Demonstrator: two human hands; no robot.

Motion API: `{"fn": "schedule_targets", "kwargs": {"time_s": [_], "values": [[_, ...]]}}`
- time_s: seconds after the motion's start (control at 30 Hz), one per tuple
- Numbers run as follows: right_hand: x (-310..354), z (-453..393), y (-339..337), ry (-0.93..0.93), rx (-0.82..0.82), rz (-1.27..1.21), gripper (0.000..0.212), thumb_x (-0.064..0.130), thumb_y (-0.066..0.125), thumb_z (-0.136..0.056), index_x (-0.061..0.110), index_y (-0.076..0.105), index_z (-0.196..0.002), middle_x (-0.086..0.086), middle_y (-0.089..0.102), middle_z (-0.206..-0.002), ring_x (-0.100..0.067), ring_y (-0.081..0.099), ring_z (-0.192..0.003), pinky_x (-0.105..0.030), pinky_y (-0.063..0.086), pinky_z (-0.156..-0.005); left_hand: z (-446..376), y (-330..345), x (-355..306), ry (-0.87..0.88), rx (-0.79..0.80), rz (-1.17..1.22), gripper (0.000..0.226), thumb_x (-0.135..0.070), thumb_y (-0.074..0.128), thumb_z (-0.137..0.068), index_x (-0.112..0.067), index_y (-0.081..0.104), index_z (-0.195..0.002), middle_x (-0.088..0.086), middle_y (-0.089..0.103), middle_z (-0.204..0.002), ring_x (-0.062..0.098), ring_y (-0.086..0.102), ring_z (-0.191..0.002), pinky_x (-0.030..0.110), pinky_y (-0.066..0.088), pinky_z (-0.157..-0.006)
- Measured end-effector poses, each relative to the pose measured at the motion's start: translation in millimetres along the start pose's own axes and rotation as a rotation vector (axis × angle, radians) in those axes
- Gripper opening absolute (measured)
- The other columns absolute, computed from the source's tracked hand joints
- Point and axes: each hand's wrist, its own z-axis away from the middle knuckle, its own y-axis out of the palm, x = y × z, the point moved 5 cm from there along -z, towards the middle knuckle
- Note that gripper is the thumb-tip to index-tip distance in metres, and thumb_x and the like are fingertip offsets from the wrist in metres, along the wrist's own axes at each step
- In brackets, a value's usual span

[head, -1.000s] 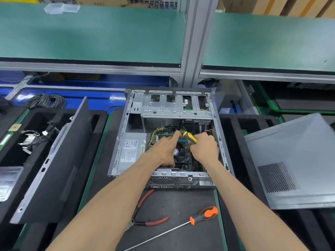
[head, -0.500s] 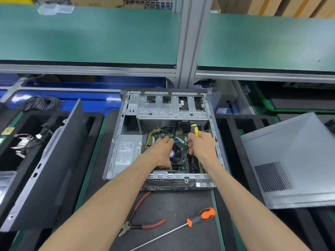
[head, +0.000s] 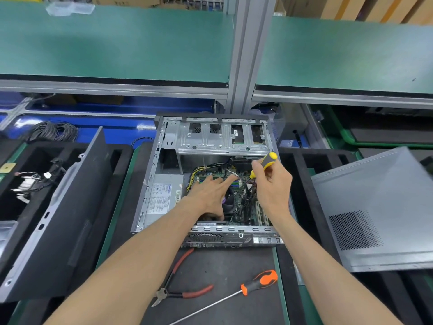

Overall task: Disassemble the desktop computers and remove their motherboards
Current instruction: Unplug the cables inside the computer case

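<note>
One open computer case [head: 164, 160] lies on its side at the centre of the worktop [head: 225, 273], its rear panel toward the camera, and two bare hands reach into it. The left hand [head: 209, 193] lies flat over the cooling fan [head: 228, 198], fingers spread loosely and holding nothing. The right hand [head: 273, 184] is raised just above the case's right wall, its fingers closed around a yellow-and-black screwdriver [head: 267, 161] that tilts up and to the right; its tip is hidden behind the hand.

The motherboard [head: 239, 202] sits in the case floor beneath both hands, a green board largely covered by them and by black cables. One grey power supply [head: 164, 195] fills the case's left bay, and one metal drive cage [head: 222, 137] spans the far end.

Two loose tools lie on the dark mat nearer the camera: red-handled pliers [head: 180, 285] and a long orange-handled screwdriver [head: 248, 288], close to each other but apart. Two removed panels flank the case: a black one [head: 61, 219] leaning on the left, a grey vented one [head: 379, 207] on the right, cut off by the frame. Open mat shows between the tools and the case's rear edge. A coil of black cable [head: 55, 131] lies far left; small parts in the left foam tray [head: 28, 184] are too tangled to identify.
</note>
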Motion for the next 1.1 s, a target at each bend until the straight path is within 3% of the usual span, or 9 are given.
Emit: {"fn": "schedule_targets", "kwargs": {"time_s": [0.37, 0.6, 0.77, 0.97, 1.03, 1.1], "values": [[-13, -6, 18, -0.045, 0.154, 0.201, 0.018, 0.025, 0.067, -0.096, 0.014, 0.055, -0.091, 0.008, 0.057, -0.067, -0.007, 0.054, -0.063, -0.016, 0.036, -0.057, 2, -1, -1, -0.004, -0.006, 0.03, 0.128, -0.042, 0.089, -0.049, -0.048, 0.0, -0.14, 0.004, 0.052, -0.125, 0.036, 0.039, -0.124, 0.057, 0.048, -0.081], [-14, -6, 24, -0.05, 0.22, 0.242, 0.021, 0.026, 0.067, -0.096, 0.013, 0.052, -0.089, 0.003, 0.059, -0.07, -0.014, 0.056, -0.064, -0.032, 0.045, -0.062, 1, -1, -1, -0.008, -0.008, 0.044, 0.129, -0.044, 0.09, -0.049, -0.046, -0.002, -0.14, 0.004, 0.051, -0.126, 0.036, 0.039, -0.124, 0.059, 0.047, -0.084], [-12, -6, 23, -0.076, 0.226, 0.266, 0.027, 0.029, 0.074, -0.091, 0.019, 0.05, -0.083, 0.007, 0.054, -0.065, -0.01, 0.053, -0.065, -0.016, 0.039, -0.057, 0, 1, 0, -0.008, -0.002, 0.041, 0.126, -0.044, 0.089, -0.051, -0.045, 0.001, -0.14, 0.003, 0.05, -0.127, 0.035, 0.038, -0.124, 0.058, 0.047, -0.083], [-10, -7, 20, -0.085, 0.231, 0.299, 0.032, 0.029, 0.076, -0.089, 0.015, 0.048, -0.092, 0.009, 0.055, -0.064, -0.009, 0.053, -0.058, -0.016, 0.038, -0.054, -1, 3, 1, -0.014, 0.066, -0.005, 0.113, -0.049, 0.086, -0.059, -0.046, 0.009, -0.141, 0.005, 0.038, -0.145, 0.035, 0.03, -0.133, 0.063, 0.041, -0.095], [-4, -7, 21, -0.155, 0.291, 0.321, 0.03, 0.023, 0.074, -0.09, 0.017, 0.046, -0.096, 0.008, 0.057, -0.069, -0.007, 0.053, -0.059, -0.016, 0.037, -0.054, -2, 4, 1, -0.014, 0.076, -0.006, 0.11, -0.048, 0.085, -0.06, -0.046, 0.01, -0.142, 0.005, 0.037, -0.145, 0.035, 0.029, -0.133, 0.064, 0.041, -0.096], [5, -9, 23, -0.278, 0.384, 0.403, 0.028, 0.018, 0.073, -0.089, 0.018, 0.047, -0.099, 0.005, 0.06, -0.073, -0.011, 0.054, -0.061, -0.026, 0.041, -0.057, -2, 5, 1, -0.015, 0.081, -0.002, 0.109, -0.048, 0.084, -0.061, -0.046, 0.011, -0.143, 0.005, 0.038, -0.142, 0.035, 0.029, -0.132, 0.063, 0.04, -0.096]]}}
